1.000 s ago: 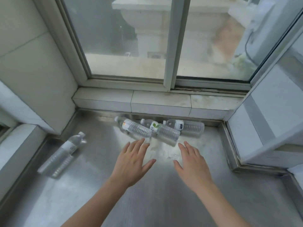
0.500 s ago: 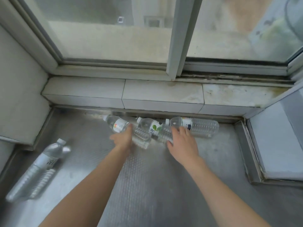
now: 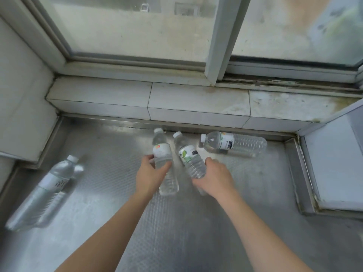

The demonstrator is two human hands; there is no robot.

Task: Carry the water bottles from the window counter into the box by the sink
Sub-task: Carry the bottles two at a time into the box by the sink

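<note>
Hands [image 3: 151,174] around bottles [image 3: 162,152] (one each)

Both bare forearms reaching forward and slightly inward from the lower edge of view, wrists nearly straight. Left grip [image 3: 151,173] curled around a bottle [image 3: 164,160], thumb on the near side, fingers wrapped behind. Right grip [image 3: 214,178] closed over the lower half of a second bottle [image 3: 189,158], knuckles up, back of hand toward the camera.
</note>
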